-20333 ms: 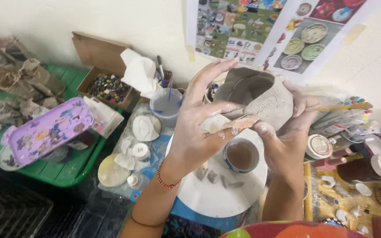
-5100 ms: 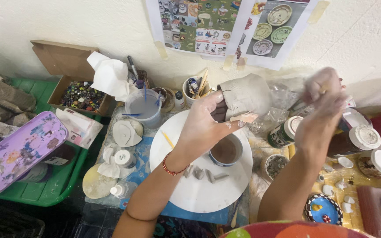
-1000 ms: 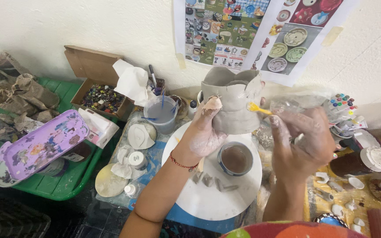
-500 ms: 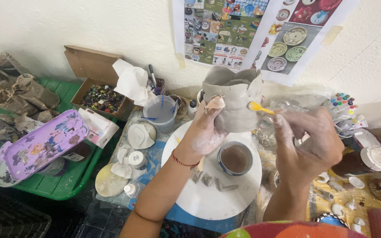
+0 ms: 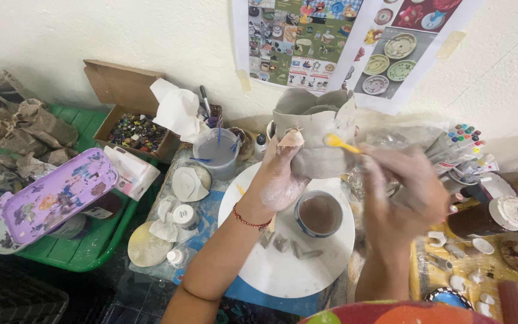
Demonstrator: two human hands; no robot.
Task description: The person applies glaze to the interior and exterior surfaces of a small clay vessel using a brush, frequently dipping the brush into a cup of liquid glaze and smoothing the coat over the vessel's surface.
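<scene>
- The left hand (image 5: pixel 280 177), slip-smeared, gripped the grey clay vessel (image 5: pixel 316 135) from the left, thumb up on its wall, lifted above the white round board (image 5: pixel 277 264).
- The right hand (image 5: pixel 406 192) closed its fingers on a yellow-tipped tool (image 5: pixel 340 143) touching the vessel's right side.
- Below the vessel sat a cup of brown slip (image 5: pixel 319 213).
- Behind it, taped picture sheets (image 5: pixel 343 42) of ceramics hung on the wall.
- Far left of it, an open cardboard box (image 5: pixel 133 114) held beads.

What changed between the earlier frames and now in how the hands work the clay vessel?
The right hand, which pressed bare against the grey clay vessel at first, drew away and took up a yellow-tipped tool, bringing its tip to the vessel's wall. The left hand has kept holding the vessel above the white round board. The small cup of slip stayed put.
</scene>
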